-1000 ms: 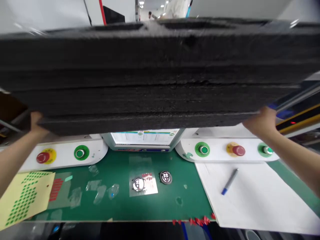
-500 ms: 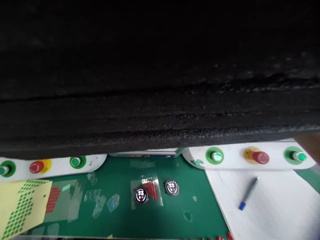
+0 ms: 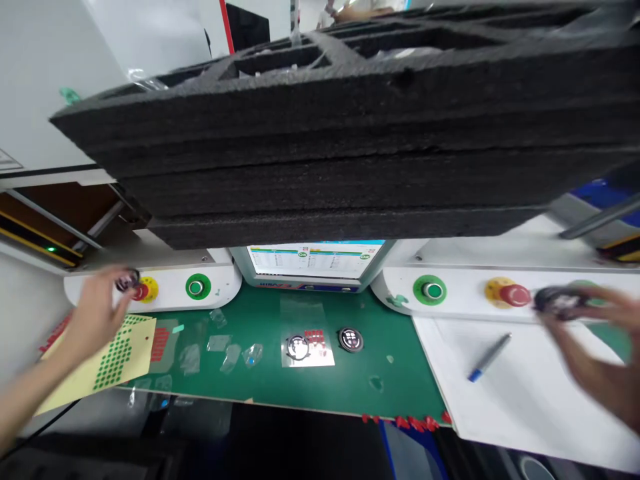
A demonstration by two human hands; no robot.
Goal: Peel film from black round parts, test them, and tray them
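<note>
Left grip (image 3: 95, 317) is pinched around a round watch (image 3: 126, 280) at frame left. Right grip (image 3: 595, 333), blurred at frame right, clasps a second watch (image 3: 561, 304).

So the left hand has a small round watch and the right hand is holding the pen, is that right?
Not quite: the head view shows the right hand holding another dark watch, somewhat blurred. The pen lies on the white paper. The left hand does have a small round watch.
</note>
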